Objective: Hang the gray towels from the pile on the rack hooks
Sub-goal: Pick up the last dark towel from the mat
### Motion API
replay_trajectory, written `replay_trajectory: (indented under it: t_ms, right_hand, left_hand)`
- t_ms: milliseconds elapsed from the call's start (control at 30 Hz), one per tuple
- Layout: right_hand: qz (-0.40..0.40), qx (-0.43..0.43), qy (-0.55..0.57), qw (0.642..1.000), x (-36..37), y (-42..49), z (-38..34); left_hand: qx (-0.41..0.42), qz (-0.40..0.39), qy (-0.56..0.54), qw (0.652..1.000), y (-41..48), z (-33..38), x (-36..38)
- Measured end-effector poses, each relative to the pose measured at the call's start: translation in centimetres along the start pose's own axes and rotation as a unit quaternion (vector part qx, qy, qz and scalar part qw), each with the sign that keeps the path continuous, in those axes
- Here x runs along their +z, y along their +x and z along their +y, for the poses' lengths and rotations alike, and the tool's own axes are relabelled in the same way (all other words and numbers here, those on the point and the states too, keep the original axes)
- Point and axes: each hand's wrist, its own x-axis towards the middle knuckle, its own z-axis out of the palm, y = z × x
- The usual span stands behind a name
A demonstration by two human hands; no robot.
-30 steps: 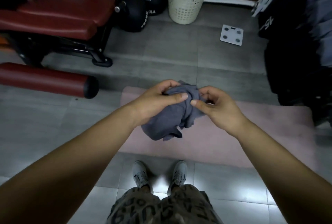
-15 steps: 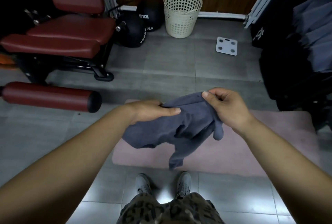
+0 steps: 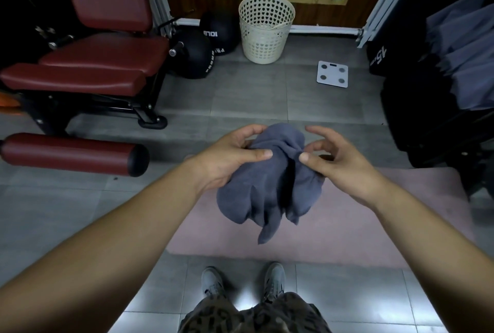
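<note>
A crumpled gray towel hangs in mid-air at the centre of the head view, above a pink mat. My left hand grips its upper left part, thumb laid across the fabric. My right hand pinches the towel's top with thumb and a finger, the other fingers spread and loosely curled above it. More gray towels hang at the right edge over a dark rack; its hooks do not show.
A red padded gym bench and a red roller pad fill the left. Two black medicine balls, a cream laundry basket and a white scale sit by the far wall. My shoes stand on grey tiles.
The towel was stretched out between my hands half a second ago; my hands have come together and it is bunched again. The view has tilted up a little.
</note>
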Motion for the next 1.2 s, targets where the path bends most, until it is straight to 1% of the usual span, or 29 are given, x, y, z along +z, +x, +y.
replay_trajectory:
  t_ms: [100,233,367,433,600,700,767,800,867,967,1033,1100,1200]
  right_hand:
    - [-0.019,-0.012,-0.004,1.000,0.4,-0.4,-0.8]
    - [-0.060,-0.022,-0.049,0.997,0.5,0.2,-1.1]
    - [-0.034,-0.063,-0.102,0.992,0.4,0.5,-1.1]
    - [-0.028,-0.088,-0.118,0.989,0.3,0.4,-1.4]
    - [-0.060,-0.083,-0.132,0.986,0.7,0.6,-1.7]
    - [-0.097,-0.041,-0.166,0.980,0.3,0.4,-2.1]
    - [-0.123,-0.004,-0.130,0.984,0.1,0.0,-2.0]
    - [-0.126,-0.006,-0.103,0.987,0.1,-0.1,-1.8]
    - [-0.106,-0.019,-0.038,0.993,0.1,-0.3,-1.6]
    - [-0.069,0.001,0.082,0.994,0.1,-0.1,-0.7]
    - [-0.062,0.013,0.114,0.991,0.4,0.0,-0.7]
    - [-0.052,0.045,0.153,0.986,0.6,-0.1,-1.3]
    - [-0.065,0.080,0.182,0.978,0.3,-0.4,-2.1]
  left_hand:
    - [0.002,-0.014,0.000,1.000,0.4,-0.1,1.0]
    - [-0.002,0.022,-0.003,1.000,0.8,0.1,1.8]
    - [0.014,0.024,0.100,0.995,0.8,0.4,1.6]
    - [0.025,0.026,0.118,0.992,0.8,0.5,1.3]
    - [0.053,0.029,0.089,0.994,0.6,1.4,0.2]
    - [0.086,0.041,0.041,0.995,0.3,2.1,-0.9]
    - [0.090,0.051,0.027,0.994,0.0,2.4,-1.6]
    - [0.085,0.052,0.026,0.995,-0.2,2.3,-1.9]
    - [0.069,0.049,0.029,0.996,-0.5,1.7,-2.3]
    - [0.038,0.028,0.045,0.998,-1.1,0.5,-2.3]
    - [0.014,0.005,0.056,0.998,-1.5,0.2,-1.9]
    - [-0.004,-0.022,0.064,0.998,-1.8,0.2,-1.6]
    - [-0.031,-0.052,0.076,0.995,-2.1,0.2,-1.3]
